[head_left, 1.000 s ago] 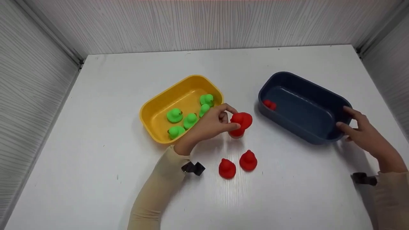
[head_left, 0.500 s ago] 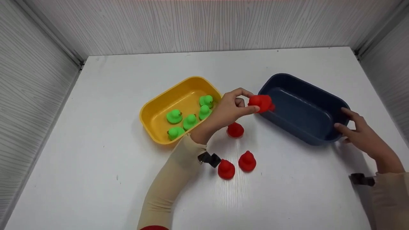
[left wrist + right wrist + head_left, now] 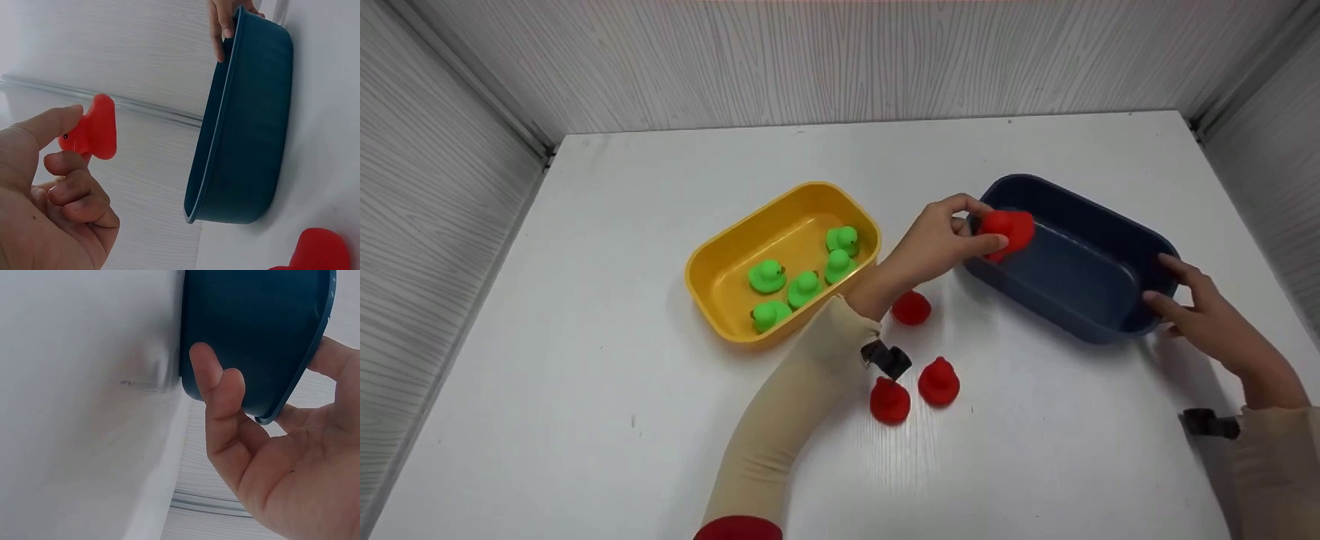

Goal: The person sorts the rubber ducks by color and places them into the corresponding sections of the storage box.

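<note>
My left hand (image 3: 937,236) pinches a red rubber duck (image 3: 1014,229) between thumb and fingers, above the left end of a dark blue bin (image 3: 1080,300). In the left wrist view the duck (image 3: 104,132) points its head toward the palm, apart from the bin wall (image 3: 253,118). My right hand (image 3: 1207,315) grips the bin's right end, fingers over the rim and others curled outside against the wall (image 3: 259,326). Three more red ducks lie on the table: one (image 3: 911,308) below the left wrist, one (image 3: 890,403) nearer me, and another (image 3: 939,383) beside it.
A yellow bin (image 3: 720,270) stands left of the blue one, with several green ducks (image 3: 768,276) inside. The left forearm passes over the table near its right side. Pale wood-grain panels (image 3: 840,60) enclose the white table (image 3: 547,375) at back and sides.
My left hand has lifted the red duck from beside another one and carried it right and away from me, over the blue bin. The right hand keeps its grip on the rim.
</note>
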### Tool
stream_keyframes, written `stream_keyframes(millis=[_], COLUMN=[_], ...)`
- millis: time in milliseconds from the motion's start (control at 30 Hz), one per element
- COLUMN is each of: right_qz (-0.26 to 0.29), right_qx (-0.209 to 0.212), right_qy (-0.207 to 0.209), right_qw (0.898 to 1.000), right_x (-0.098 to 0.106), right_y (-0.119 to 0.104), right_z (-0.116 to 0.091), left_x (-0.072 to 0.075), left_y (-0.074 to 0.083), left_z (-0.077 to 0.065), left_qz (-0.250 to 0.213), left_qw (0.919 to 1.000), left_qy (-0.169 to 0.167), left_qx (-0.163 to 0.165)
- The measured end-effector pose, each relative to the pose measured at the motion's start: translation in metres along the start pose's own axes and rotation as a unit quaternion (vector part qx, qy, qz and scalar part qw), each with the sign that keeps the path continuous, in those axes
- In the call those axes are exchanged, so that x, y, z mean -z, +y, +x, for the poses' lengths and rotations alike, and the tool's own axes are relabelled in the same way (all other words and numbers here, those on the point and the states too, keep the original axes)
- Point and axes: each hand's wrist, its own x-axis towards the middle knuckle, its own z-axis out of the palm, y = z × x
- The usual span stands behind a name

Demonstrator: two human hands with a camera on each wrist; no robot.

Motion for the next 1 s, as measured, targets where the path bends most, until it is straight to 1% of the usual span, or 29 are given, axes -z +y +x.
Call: stream_keyframes(millis=[133,300,367,500,567,633,867,1000], right_qz=[-0.001,-0.002,0.0,0.009,0.01,0.006,-0.001,0.0], right_qx=[-0.002,-0.005,-0.005,-0.001,0.0,-0.001,0.004,0.014], right_qy=[0.0,-0.003,-0.005,-0.005,-0.004,-0.002,-0.001,-0.003], right_qw=[1.0,1.0,1.0,1.0,1.0,1.0,1.0,1.0], right_x=[0.001,0.001,0.002,0.002,0.002,0.001,0.002,0.003], right_y=[-0.001,-0.001,0.0,0.001,0.002,0.002,0.004,0.004], right_z=[0.0,0.001,0.001,-0.001,-0.001,-0.001,0.0,0.0], left_x=[-0.011,-0.027,-0.034,-0.045,-0.049,-0.053,-0.061,-0.063], left_y=[0.003,-0.002,-0.004,-0.007,-0.008,-0.009,-0.012,-0.018], left_z=[0.014,0.029,0.034,0.044,0.047,0.05,0.057,0.06], left_qz=[0.013,0.045,0.07,0.139,0.164,0.178,0.203,0.219], left_qw=[0.9998,0.9986,0.9972,0.9902,0.9863,0.9838,0.9791,0.9752], left_qy=[-0.015,-0.026,-0.022,-0.011,-0.009,-0.009,-0.003,-0.005], left_qx=[0.0,0.013,0.012,0.013,0.012,0.012,0.02,0.034])
